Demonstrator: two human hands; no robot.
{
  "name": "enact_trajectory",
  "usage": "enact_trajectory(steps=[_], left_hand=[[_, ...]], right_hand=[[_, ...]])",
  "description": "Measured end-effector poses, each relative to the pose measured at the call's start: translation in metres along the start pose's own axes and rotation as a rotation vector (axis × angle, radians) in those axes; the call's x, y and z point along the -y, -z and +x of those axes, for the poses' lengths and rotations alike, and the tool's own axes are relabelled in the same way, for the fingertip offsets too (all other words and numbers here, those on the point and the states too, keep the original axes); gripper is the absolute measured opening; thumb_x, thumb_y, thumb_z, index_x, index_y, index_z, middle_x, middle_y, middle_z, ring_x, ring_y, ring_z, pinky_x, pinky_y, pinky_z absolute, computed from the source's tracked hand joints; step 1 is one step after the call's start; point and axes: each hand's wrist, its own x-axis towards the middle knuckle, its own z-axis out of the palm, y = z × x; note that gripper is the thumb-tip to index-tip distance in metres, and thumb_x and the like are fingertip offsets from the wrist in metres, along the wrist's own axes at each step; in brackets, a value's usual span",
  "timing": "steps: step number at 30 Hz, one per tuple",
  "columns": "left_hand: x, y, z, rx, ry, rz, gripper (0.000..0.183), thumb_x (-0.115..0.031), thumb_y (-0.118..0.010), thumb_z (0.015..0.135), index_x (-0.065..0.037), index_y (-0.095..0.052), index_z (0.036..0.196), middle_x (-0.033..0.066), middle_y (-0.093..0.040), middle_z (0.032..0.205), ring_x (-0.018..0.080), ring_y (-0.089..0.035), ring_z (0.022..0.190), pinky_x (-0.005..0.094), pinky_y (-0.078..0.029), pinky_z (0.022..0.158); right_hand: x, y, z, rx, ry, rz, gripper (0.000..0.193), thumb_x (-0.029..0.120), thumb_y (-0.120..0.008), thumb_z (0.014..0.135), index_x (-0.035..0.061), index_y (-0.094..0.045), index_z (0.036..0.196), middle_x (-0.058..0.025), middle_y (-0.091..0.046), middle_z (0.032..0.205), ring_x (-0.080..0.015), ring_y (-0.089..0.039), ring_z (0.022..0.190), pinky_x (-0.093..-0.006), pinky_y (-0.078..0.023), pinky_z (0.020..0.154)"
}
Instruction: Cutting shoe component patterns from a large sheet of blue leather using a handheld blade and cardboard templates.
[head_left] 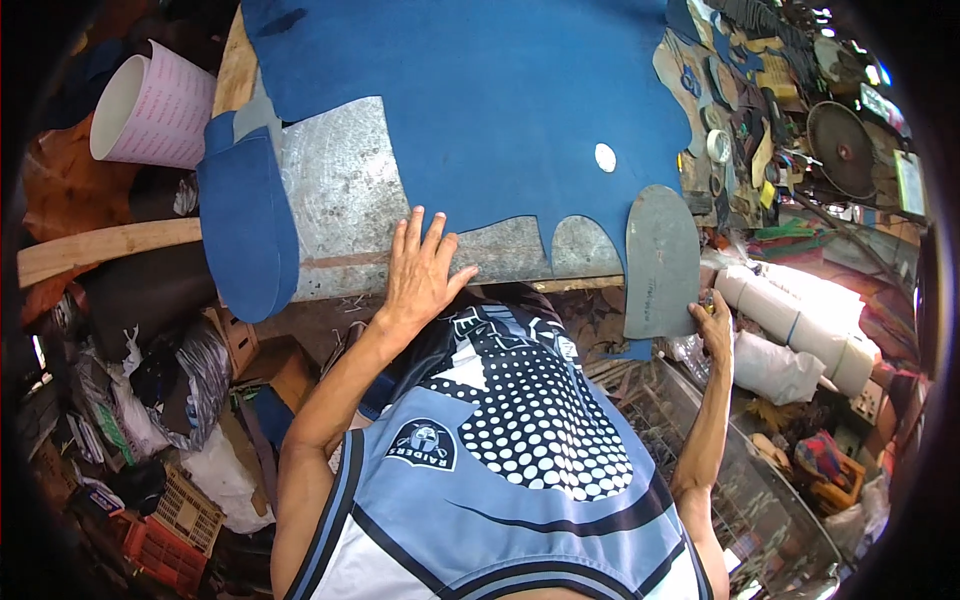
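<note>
A large blue leather-like sheet [520, 110] covers most of the worktable, with curved cut-outs along its near edge. My left hand [425, 268] lies with its fingers apart at the table's near edge, fingertips on the blue sheet. A grey sole-shaped template [662, 260] rests on the sheet's right near corner and juts past the table edge. Beside its lower right edge is my right hand [712, 325], fingers closed around a small thing with a yellowish tip that I cannot make out. Several blue sole-shaped pieces [245, 220] lie stacked at the table's left.
Bare metal tabletop [345, 165] shows through the cut-outs. A rolled pink-and-white sheet [155, 110] stands at the far left. Tape rolls [718, 146] and tools crowd the right side, near a round fan [842, 150]. White wrapped rolls [800, 320] lie at the right.
</note>
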Motion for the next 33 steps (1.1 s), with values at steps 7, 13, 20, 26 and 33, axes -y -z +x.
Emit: enact_trajectory(steps=[7,13,20,26,33], left_hand=[[0.006,0.008,0.010,0.062,0.039,-0.029,0.053,-0.040,-0.072,0.085,0.000,-0.063,0.119,0.0212,-0.052,0.140,0.0437,-0.038,0.136,0.0581,-0.026,0.114],[0.026,-0.001,0.053,-0.039,0.155,0.163,0.071,-0.048,-0.065,0.088,-0.001,-0.049,0.139,0.0220,-0.038,0.151,0.0413,-0.028,0.144,0.0560,-0.021,0.116],[-0.029,-0.059,0.083,0.169,-0.041,0.079,0.095,-0.074,-0.035,0.091,0.000,-0.031,0.151,0.0206,-0.019,0.161,0.0357,-0.011,0.151,0.0509,-0.006,0.122],[-0.007,-0.042,0.101,0.184,0.099,0.110,0.085,-0.066,-0.041,0.094,-0.003,-0.034,0.151,0.0166,-0.022,0.162,0.0317,-0.013,0.151,0.0524,-0.007,0.122],[0.051,-0.017,0.090,-0.054,0.467,0.273,0.075,-0.055,-0.049,0.097,-0.001,-0.039,0.148,0.0211,-0.024,0.160,0.0397,-0.014,0.149,0.0558,-0.011,0.119]], right_hand=[[0.028,0.015,0.001,0.008,-0.062,0.194,0.018,0.011,-0.071,0.083,0.0079,-0.061,0.097,0.0040,-0.054,0.075,-0.0057,-0.046,0.058,-0.0229,-0.035,0.052],[0.049,0.041,0.015,0.021,-0.043,0.300,0.022,0.010,-0.073,0.082,0.0075,-0.062,0.101,0.0050,-0.053,0.072,-0.0042,-0.047,0.055,-0.0196,-0.036,0.047],[0.080,-0.008,0.070,0.116,-0.002,0.611,0.028,0.011,-0.073,0.085,0.0077,-0.059,0.110,0.0036,-0.054,0.069,-0.0054,-0.047,0.050,-0.0198,-0.038,0.045],[0.089,-0.059,0.118,0.225,-0.054,0.647,0.026,0.009,-0.070,0.087,0.0058,-0.058,0.110,0.0023,-0.054,0.066,-0.0071,-0.048,0.046,-0.0225,-0.038,0.041],[0.077,-0.067,0.148,0.203,-0.092,0.670,0.023,0.007,-0.067,0.089,0.0035,-0.058,0.110,0.0014,-0.054,0.064,-0.0068,-0.047,0.044,-0.0233,-0.038,0.038]])
